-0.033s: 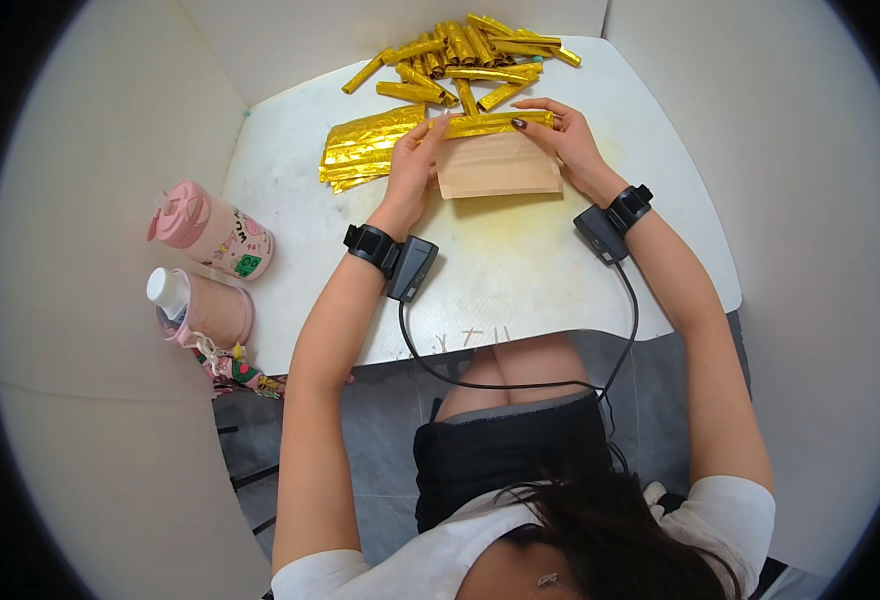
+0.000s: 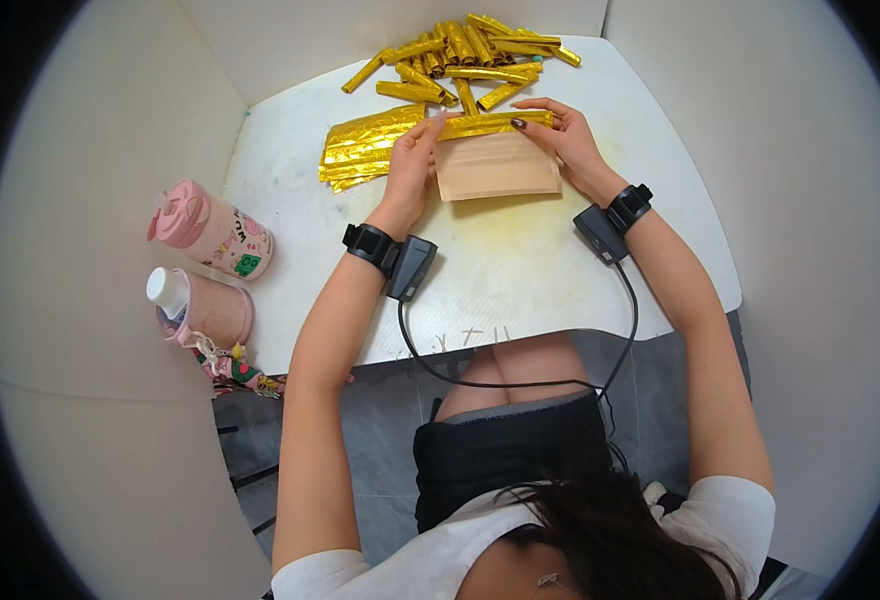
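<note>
A sheet of gold foil with a tan paper-like side [image 2: 500, 168] is between my two hands, tan side up. Along its far edge runs a folded gold strip [image 2: 490, 124]. My left hand [image 2: 415, 158] pinches the left end of this strip, some fingertips hidden behind the sheet. At the right end, my right hand [image 2: 568, 145] grips the fold with the thumb on top and the index finger stretched along the far side. Just left of my left hand lies a stack of flat gold foil sheets [image 2: 365, 148], slightly fanned at the near edge.
Several rolled gold foil tubes [image 2: 450, 60] are heaped at the table's far edge. A pink-lidded bottle [image 2: 225, 235] and a pink cup [image 2: 222, 308] holding a white-capped item stand at the left. A black cable [image 2: 480, 384] joins my wrist devices. Pale walls [image 2: 110, 200] flank the white table [image 2: 520, 280].
</note>
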`<state>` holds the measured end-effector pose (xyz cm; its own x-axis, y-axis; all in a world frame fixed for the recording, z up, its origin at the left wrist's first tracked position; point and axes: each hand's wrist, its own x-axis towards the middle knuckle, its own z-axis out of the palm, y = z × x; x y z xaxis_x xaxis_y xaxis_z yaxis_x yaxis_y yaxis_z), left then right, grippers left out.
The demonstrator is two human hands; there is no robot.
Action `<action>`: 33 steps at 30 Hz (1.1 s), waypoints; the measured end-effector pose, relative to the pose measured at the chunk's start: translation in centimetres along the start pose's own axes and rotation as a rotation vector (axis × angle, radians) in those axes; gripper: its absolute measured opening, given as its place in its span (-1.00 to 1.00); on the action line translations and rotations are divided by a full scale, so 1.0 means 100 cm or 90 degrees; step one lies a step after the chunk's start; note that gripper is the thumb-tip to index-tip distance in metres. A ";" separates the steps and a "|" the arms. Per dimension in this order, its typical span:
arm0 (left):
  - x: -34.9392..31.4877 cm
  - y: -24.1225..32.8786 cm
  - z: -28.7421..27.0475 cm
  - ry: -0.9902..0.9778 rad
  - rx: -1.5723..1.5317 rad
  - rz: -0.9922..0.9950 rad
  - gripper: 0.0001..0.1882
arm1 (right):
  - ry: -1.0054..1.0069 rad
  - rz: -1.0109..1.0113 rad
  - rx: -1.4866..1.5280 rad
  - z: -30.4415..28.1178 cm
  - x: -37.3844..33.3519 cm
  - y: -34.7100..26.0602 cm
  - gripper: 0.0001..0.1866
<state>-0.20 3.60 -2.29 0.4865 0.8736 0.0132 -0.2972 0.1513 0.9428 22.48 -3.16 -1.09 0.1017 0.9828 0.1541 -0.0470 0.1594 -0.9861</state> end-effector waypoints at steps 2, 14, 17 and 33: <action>-0.004 0.007 0.008 -0.034 -0.044 -0.027 -0.70 | -0.007 -0.014 -0.010 -0.006 0.000 0.001 -0.72; -0.004 0.001 0.008 -0.045 0.002 0.061 -0.66 | -0.002 -0.041 -0.024 -0.005 0.005 0.007 -0.74; -0.005 0.001 0.007 -0.039 0.038 0.065 -0.67 | -0.001 -0.071 -0.034 -0.006 0.005 0.006 -0.73; -0.004 -0.002 0.010 -0.061 0.299 0.066 -0.70 | -0.008 -0.045 -0.015 0.000 -0.002 -0.002 -0.59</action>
<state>0.42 2.76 -2.12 0.5546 0.8228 0.1241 0.0435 -0.1777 0.9831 22.51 -3.39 -0.93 0.0917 0.9702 0.2245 -0.0165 0.2269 -0.9738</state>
